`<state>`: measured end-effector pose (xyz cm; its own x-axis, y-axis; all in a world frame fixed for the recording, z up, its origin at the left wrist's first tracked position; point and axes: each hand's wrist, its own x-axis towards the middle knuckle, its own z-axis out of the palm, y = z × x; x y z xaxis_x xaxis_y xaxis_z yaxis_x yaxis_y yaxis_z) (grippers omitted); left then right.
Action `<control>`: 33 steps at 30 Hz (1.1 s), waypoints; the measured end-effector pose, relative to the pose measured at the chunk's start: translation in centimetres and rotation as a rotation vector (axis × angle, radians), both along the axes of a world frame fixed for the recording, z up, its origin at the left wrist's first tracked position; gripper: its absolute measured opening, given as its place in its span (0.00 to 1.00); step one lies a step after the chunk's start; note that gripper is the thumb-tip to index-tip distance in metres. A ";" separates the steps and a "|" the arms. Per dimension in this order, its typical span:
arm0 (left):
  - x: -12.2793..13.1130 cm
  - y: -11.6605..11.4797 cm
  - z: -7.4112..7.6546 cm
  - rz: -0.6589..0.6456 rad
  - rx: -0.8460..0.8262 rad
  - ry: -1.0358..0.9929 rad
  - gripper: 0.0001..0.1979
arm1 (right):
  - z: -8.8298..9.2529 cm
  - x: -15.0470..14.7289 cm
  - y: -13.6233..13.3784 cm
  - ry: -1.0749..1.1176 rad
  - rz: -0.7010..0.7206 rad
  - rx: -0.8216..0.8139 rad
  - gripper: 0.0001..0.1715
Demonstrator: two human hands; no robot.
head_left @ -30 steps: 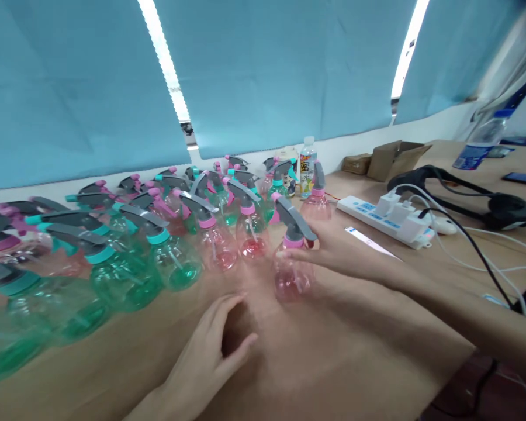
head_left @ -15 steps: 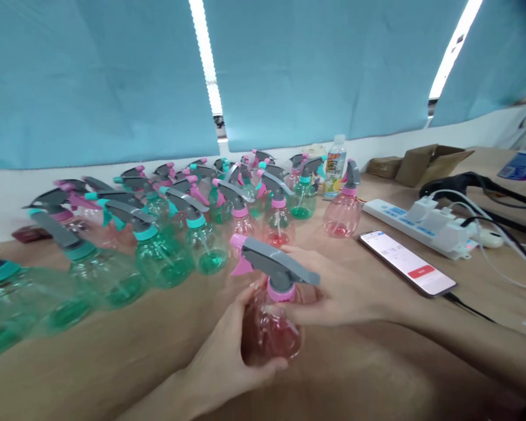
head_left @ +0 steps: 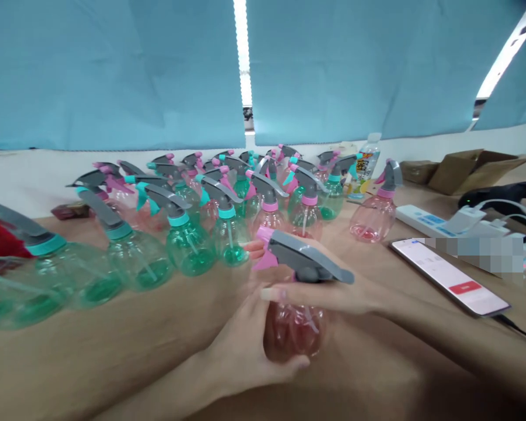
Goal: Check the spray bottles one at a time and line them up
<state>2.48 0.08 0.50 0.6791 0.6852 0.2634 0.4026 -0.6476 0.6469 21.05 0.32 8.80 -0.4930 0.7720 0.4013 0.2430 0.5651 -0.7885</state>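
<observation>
A pink see-through spray bottle (head_left: 296,327) with a grey trigger head (head_left: 307,260) stands on the wooden table (head_left: 114,351) right in front of me. My left hand (head_left: 245,351) wraps around its round body from the left. My right hand (head_left: 333,292) is closed around the neck, just under the grey head, with fingers pointing left. Behind it stand several green and pink spray bottles (head_left: 188,245) in rows.
A phone (head_left: 449,276) with a lit screen lies to the right. A white power strip (head_left: 438,222) with plugs and cables sits behind it. Cardboard boxes (head_left: 473,169) and a drink bottle (head_left: 364,166) stand by the back wall. Blue blinds hang behind.
The pink bottle came from the row toward me. My left hand rose from the table and closed on its body. My right hand stays at its neck.
</observation>
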 end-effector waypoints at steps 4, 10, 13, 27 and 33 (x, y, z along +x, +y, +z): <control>-0.1 0.3 0.4 -0.020 -0.018 0.016 0.36 | -0.7 -0.3 0.6 0.119 0.046 -0.164 0.10; 0.2 0.3 0.6 0.019 0.026 0.063 0.33 | -0.8 0.0 0.6 0.130 -0.051 -0.106 0.10; 0.1 0.3 0.1 0.025 0.048 0.078 0.36 | -0.7 0.2 0.5 0.147 -0.081 -0.069 0.15; -0.3 0.7 -1.5 0.138 0.208 0.286 0.28 | -1.7 1.4 2.7 0.220 -0.243 -0.090 0.09; -0.4 0.8 -1.7 0.129 0.252 0.296 0.28 | -1.1 1.2 2.7 0.177 -0.254 -0.146 0.12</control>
